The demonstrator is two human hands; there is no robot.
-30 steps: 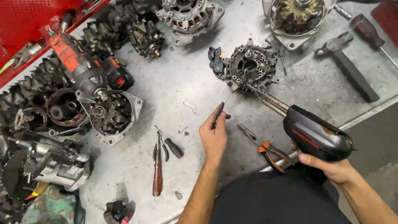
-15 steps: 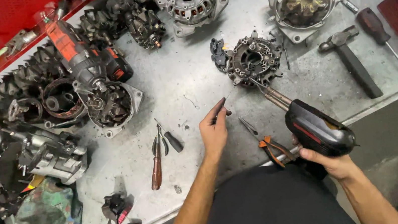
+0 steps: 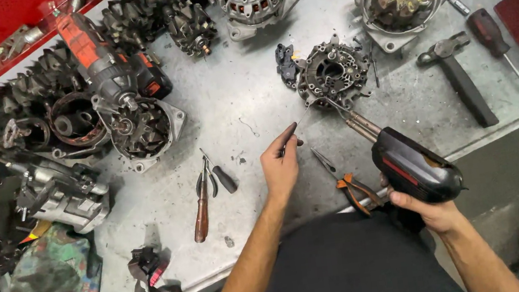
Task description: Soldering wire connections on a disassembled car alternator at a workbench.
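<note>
Two hands at work over a grey, scratched metal bench (image 3: 247, 101). Right hand (image 3: 429, 211) is wrapped tight round the grip of a black pistol-shaped soldering gun w/ a red stripe (image 3: 417, 169), held off the near edge of the bench; its twin copper prongs run far-left to touch the round dark rectifier plate w/ metal fins (image 3: 333, 77), which lies flat mid-bench. Left hand (image 3: 280, 163) pinches a thin dark rod or wire (image 3: 300, 124) betw. thumb & fingers, tip aimed at the same spot on the plate's near rim.

Handling, as a guess: gun looks heavy at the body, rigid, hot at the tip, so hold the handle only. Plate is stiff metal, prob. weighty enough to sit still, but thin leads look fragile; grab by the outer rim. The rod is light, bendy, easy to slip.

Room: bare patch near the plate's left side. Orange-handled pliers (image 3: 353, 184) lie just near the gun, a hammer w/ a black handle (image 3: 459, 78) to the right, a wood-handled screwdriver (image 3: 200, 203) to the left. Far & left are crowded w/ alternator housings. Bench edge runs right under the gun.
</note>
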